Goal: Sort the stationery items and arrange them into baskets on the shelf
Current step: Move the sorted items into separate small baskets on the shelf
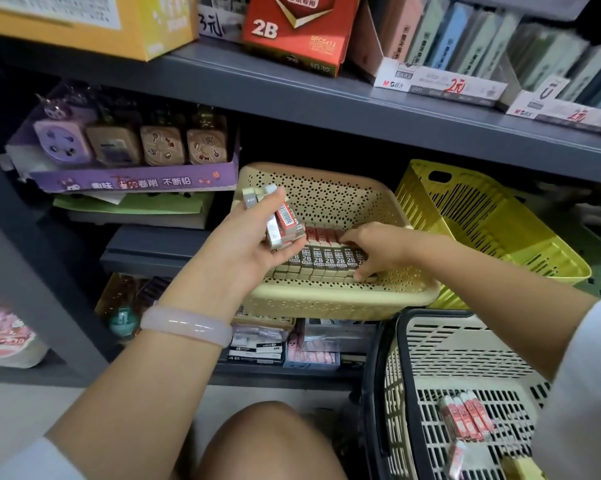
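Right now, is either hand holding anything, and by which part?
The left hand grips a bundle of small 2B boxes around its middle. The right hand pinches the end box of the row in the beige basket.

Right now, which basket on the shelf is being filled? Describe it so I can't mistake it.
On the grey shelf, find the beige basket pierced with small round holes, left of the yellow slotted basket. Only it holds a row of 2B boxes.
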### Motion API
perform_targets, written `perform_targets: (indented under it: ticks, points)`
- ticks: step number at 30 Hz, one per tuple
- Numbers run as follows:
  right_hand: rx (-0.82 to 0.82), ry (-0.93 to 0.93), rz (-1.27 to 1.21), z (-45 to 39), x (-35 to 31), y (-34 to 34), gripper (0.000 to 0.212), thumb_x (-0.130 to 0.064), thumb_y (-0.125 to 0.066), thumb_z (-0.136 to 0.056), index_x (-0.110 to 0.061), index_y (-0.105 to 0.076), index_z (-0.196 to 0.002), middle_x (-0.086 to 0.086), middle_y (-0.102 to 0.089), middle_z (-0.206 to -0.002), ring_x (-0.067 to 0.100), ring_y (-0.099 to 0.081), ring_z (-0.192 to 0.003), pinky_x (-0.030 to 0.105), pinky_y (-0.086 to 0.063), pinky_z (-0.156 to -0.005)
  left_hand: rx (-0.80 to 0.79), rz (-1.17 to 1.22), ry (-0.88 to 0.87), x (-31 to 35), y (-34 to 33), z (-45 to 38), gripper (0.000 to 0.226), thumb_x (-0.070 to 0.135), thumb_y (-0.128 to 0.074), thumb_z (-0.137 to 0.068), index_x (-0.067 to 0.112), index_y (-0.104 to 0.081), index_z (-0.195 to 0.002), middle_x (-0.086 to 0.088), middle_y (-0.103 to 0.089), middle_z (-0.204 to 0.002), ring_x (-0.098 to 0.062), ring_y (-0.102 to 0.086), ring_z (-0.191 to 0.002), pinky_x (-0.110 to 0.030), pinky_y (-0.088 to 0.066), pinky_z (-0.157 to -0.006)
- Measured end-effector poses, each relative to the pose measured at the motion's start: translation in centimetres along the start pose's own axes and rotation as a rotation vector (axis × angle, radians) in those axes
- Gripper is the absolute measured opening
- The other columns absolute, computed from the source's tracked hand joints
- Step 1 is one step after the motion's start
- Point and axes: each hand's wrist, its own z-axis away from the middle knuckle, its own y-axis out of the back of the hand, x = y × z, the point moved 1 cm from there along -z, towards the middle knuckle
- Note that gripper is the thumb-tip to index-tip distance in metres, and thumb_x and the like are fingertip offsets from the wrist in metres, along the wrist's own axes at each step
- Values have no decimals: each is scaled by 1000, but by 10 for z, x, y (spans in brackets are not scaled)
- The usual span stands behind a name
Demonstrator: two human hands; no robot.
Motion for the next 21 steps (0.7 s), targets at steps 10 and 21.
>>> perform_targets:
  ticks: [10,21]
  points:
    - [-11,39,-4,-3,3,-1,65,-37,-72,-75,-12,-46,-130,5,-56,-125,21,-53,-114,34,-43,-101,7,-2,0,1,0,-1,12,17,-68,-81,16,-58,-87,-9,-63,-87,-28,-64,-85,-42,-58,-63]
    - [164,173,-1140,13,-53,51,15,-27,-53,-93,-22,-62,-103,-7,-69,-91,2,-65,-78,16,-53,-71,-23,-47,32,2,-5,1,10,19,-66,-83,11,-60,-86,-9,-71,-64,-26,-69,-71,-42,-58,-57]
